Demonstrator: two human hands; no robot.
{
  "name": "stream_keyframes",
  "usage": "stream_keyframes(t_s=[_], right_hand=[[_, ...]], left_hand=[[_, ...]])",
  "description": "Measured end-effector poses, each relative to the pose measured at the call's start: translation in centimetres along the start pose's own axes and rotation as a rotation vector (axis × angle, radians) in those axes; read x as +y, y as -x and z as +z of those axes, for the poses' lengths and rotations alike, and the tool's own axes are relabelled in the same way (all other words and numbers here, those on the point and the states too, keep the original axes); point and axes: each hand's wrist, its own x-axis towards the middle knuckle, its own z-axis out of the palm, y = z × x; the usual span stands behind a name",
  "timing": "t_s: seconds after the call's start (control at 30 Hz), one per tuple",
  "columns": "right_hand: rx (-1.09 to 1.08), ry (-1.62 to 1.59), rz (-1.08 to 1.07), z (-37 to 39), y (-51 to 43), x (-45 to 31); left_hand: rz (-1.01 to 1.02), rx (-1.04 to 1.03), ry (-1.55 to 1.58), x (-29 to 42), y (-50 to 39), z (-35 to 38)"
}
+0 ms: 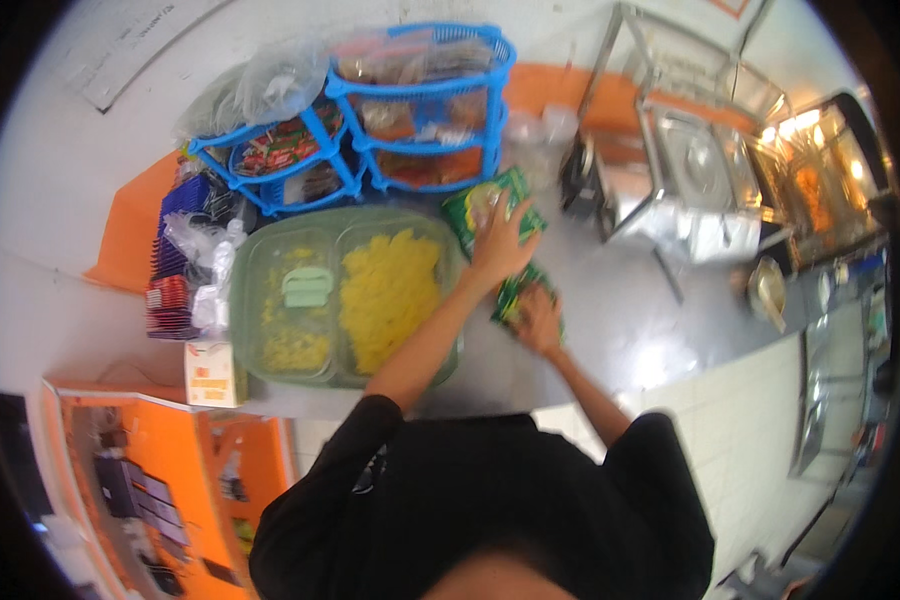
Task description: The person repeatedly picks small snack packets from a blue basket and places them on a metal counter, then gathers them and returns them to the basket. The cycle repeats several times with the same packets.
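Observation:
My left hand (504,244) lies spread on a green plastic food packet (461,214) at the back of the steel counter. Nearer to me, my right hand (538,321) rests with bent fingers on a second green packet (521,279); whether it grips the packet is hard to tell. Left of both hands stands a large translucent green container (244,300) with two compartments. Yellow pieces (390,300) fill much of its right compartment, and fewer lie in the left one, under a pale green latch or vent (307,288). My left forearm passes over the container's right part.
Blue plastic basket racks (420,90) with packets and bags stand behind the container. A carton with writing (211,375) is at the counter's left front. Steel food pans (694,161), a metal frame and a lit grill (814,187) occupy the right. A metal bowl (766,289) sits near the right edge.

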Motion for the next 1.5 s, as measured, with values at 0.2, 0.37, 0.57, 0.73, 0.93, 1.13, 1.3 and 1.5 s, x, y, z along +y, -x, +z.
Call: stream_keyframes(t_s=[0.2,0.37,0.57,0.73,0.93,1.13,1.3,1.5], right_hand=[[0.1,-0.753,0.279,-5.0,8.2,1.9],[0.16,-1.391,0.553,-7.7,7.9,2.0],[0.083,-1.026,-0.282,-13.8,6.4,-5.2],[-0.413,-1.376,-0.341,-15.6,5.9,-14.4],[-1.099,-1.461,-0.333,-17.1,16.2,-20.1],[-1.969,-1.458,-0.441,-18.1,32.4,-21.3],[-2.49,-1.212,-0.693,-20.1,50.4,-21.2],[-2.034,-1.098,-1.812,-24.2,67.4,-22.4]], left_hand=[[-0.481,-0.168,-0.156,-4.7,4.3,9.5],[-0.726,-0.111,0.857,1.0,13.6,11.4],[-0.871,-0.184,1.035,12.3,22.5,1.4],[-0.897,0.584,0.178,16.2,28.3,-4.7],[-0.753,1.425,0.558,24.1,41.2,-5.2],[-0.691,1.75,0.19,36.5,47.6,-2.1],[-0.442,2.546,-0.059,45.6,59.5,2.0],[-0.704,2.827,-0.515,53.7,69.7,6.5]])
